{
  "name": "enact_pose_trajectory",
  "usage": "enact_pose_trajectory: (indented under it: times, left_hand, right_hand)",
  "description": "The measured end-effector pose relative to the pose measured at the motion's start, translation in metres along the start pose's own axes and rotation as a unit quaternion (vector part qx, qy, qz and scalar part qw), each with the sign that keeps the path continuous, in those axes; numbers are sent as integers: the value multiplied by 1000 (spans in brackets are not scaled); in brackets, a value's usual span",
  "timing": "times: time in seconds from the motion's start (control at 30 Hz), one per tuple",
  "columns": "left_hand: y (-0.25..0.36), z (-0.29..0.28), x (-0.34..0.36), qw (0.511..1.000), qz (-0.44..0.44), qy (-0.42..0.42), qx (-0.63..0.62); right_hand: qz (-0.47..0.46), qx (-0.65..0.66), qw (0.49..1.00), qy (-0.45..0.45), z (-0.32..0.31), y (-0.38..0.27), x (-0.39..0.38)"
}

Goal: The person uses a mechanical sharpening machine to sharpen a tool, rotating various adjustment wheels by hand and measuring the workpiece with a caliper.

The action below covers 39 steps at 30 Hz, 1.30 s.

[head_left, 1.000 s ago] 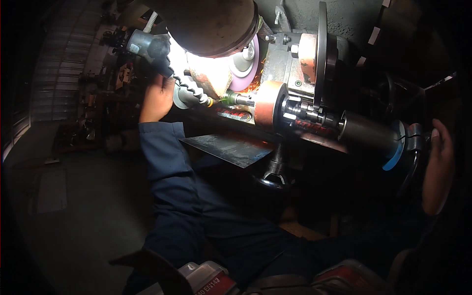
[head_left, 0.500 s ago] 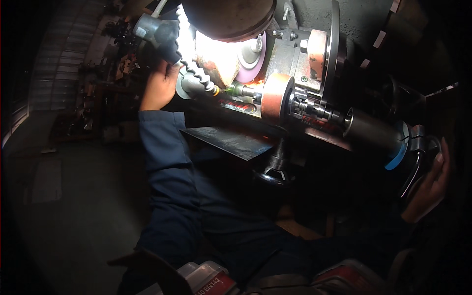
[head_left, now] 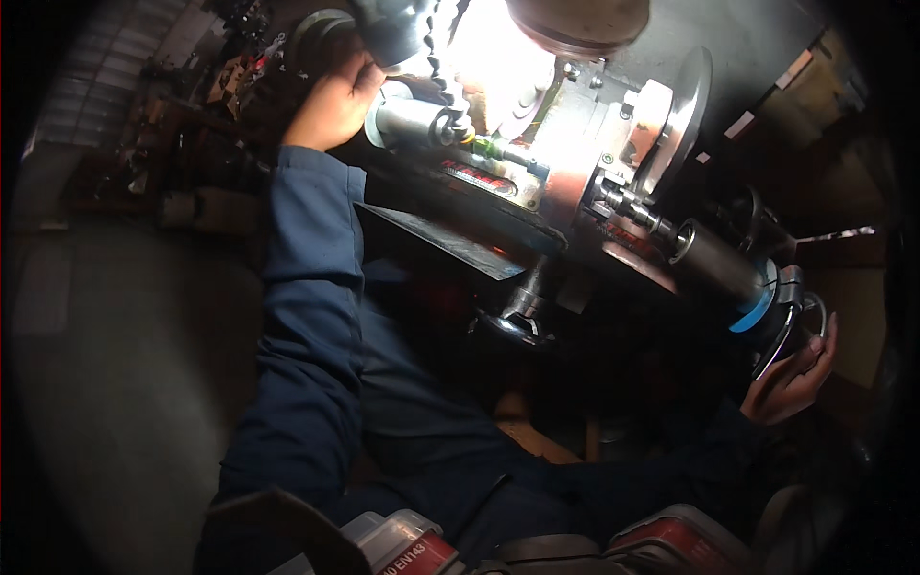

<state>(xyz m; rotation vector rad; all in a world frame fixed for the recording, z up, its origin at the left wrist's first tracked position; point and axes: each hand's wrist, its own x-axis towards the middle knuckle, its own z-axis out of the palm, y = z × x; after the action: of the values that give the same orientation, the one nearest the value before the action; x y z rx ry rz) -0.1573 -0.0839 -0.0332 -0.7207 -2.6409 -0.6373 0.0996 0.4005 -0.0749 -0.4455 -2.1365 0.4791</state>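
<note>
At the left end of a bench grinding machine, my left hand (head_left: 335,101) is closed beside a grey metal cylinder (head_left: 412,122); its fingertips are partly hidden, so what they grip is unclear. My right hand (head_left: 793,381) has its fingers curled around a curved metal handle (head_left: 819,309) at the machine's right end, by a blue ring (head_left: 754,311). Between the hands, a slim workpiece (head_left: 515,153) lies along the machine's axis, close to a pale grinding wheel (head_left: 522,117) washed out by glare. A segmented coolant hose (head_left: 441,72) ends just above the workpiece.
A dark lamp head (head_left: 393,29) hangs over the left hand. Below the machine, a flat metal plate (head_left: 441,240) juts toward me, with a handwheel (head_left: 517,326) beside it. Behind stands a large thin disc (head_left: 682,120). Clear-and-red respirator filters (head_left: 412,541) show at the lower edge.
The view has shifted, so the machine sits higher and further right on the left side. Orange sparks at the wheel are harder to see. Both hands keep their places on the machine.
</note>
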Motion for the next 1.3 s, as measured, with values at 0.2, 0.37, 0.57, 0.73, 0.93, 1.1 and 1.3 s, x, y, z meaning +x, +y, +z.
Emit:
enact_pose_trajectory:
  times: [0.2, 0.37, 0.57, 0.73, 0.93, 1.1, 1.3]
  left_hand:
    - [-8, 9, 5, 998, 47, 17, -31]
    - [-3, 1, 5, 996, 89, -19, -21]
    - [-8, -4, 4, 998, -30, -16, 61]
    - [-4, 6, 6, 993, -91, -33, -72]
    - [-59, 31, 20, 855, -251, -162, -423]
    - [-70, 42, 9, 970, -100, 32, -217]
    - [-1, -15, -3, 990, -121, -40, -54]
  right_hand:
    - [15, -55, 996, -72, -16, -14, 26]
    - [38, -61, 988, -137, -16, -9, 33]
    - [116, -66, 965, -228, -14, -10, 52]
    - [119, -91, 934, -324, -18, 5, 80]
    - [82, -124, 956, -254, -20, -18, 60]
    - [-9, -81, 995, -60, -13, -6, 16]
    - [-8, -85, 996, 4, -11, 8, -23]
